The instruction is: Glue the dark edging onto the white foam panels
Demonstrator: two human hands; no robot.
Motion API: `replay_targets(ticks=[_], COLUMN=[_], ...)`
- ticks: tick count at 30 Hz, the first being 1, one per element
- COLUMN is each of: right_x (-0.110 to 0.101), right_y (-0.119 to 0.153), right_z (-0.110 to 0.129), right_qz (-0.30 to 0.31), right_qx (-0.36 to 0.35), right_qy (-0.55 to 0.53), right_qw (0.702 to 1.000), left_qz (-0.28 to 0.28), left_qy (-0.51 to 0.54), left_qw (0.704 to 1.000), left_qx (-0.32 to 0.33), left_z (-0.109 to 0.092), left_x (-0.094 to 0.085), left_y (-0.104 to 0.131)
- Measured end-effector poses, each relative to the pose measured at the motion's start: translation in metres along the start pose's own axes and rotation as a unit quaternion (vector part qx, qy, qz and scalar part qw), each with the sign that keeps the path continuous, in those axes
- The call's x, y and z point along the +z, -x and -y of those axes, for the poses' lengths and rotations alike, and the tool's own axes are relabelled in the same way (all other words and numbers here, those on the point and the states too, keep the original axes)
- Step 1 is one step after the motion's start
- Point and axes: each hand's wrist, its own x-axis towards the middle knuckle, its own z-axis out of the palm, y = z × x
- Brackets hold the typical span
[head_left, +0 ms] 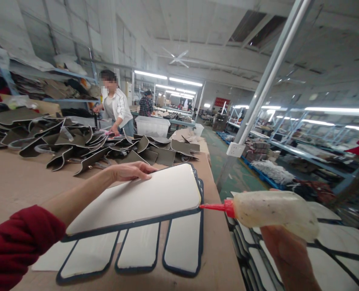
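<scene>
Head camera: what did the left hand (134,171) have?
"A white panel (143,198) with dark-blue edging, its far edge pinched, thumb on top, fingers beneath. Similar panels (137,248) lay below it on the table (22,178)."
"And the right hand (288,254)?"
"Closed around a squeeze bottle (273,210), fingers mostly hidden. Its red nozzle (216,207) met the panel's near right corner. Olive-brown pieces (164,157) lay farther off."

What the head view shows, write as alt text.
The right hand holds a bottle, its red nozzle at the corner of a dark-edged white panel that the left hand holds. Similar panels lie on a table; behind stands another person.
</scene>
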Motion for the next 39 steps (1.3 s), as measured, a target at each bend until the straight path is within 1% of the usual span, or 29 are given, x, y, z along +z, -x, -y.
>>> replay_targets(ticks=[3,5,9,15,21,26,29,34,39], right_x=[0.004,0.011,0.023,0.023,0.027,0.031,0.034,0.036,0.039], right_y=[-0.004,-0.008,-0.013,-0.013,-0.012,-0.011,-0.012,-0.011,-0.008], right_z=[-0.004,-0.005,-0.005,-0.009,-0.013,-0.015,-0.015,-0.017,-0.021], right_qz=[-0.055,-0.068,-0.064,-0.078,-0.082,-0.087,-0.088,-0.082,-0.090], right_qx=[-0.027,-0.047,-0.068,-0.080,-0.084,-0.085,-0.090,-0.061,-0.050], right_qy=[-0.015,-0.050,-0.089,-0.088,-0.090,-0.082,-0.083,-0.086,-0.091], right_qw=[0.998,0.995,0.992,0.990,0.989,0.989,0.989,0.991,0.990], left_qz=[-0.018,-0.025,-0.036,-0.071,-0.073,-0.097,-0.101,-0.109,-0.127], left_qy=[0.023,0.041,0.070,0.130,0.173,0.200,0.208,0.215,0.213], left_qw=[1.000,0.999,0.996,0.988,0.981,0.973,0.971,0.967,0.966], left_qx=[0.004,0.010,0.031,0.046,0.057,0.061,0.064,0.076,0.079], left_z=[0.007,0.013,0.018,0.023,0.040,0.051,0.052,0.053,0.055], left_x=[-0.001,-0.001,0.005,0.018,0.021,0.026,0.030,0.034,0.036], left_y=[-0.004,-0.007,-0.012,-0.018,-0.026,-0.032,-0.034,-0.036,-0.036])
